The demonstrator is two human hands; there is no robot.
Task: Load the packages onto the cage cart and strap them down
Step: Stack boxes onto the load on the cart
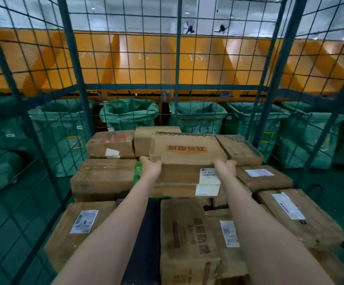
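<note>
Carton [187, 140] — hands [151, 166] [226, 166] on near corners

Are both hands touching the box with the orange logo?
Touching. Head view: left hand and right hand grip the orange-logo box at its near corners.

A: Where are the hands?
B: The left hand [151, 166] and right hand [226, 166] grip the near corners of the orange-printed box [187, 150].
A: And the box?
B: Atop stacked packages [103, 175], toward the back mesh wall of the cage cart [178, 58]; green sacks [129, 114] stand beyond.
</note>
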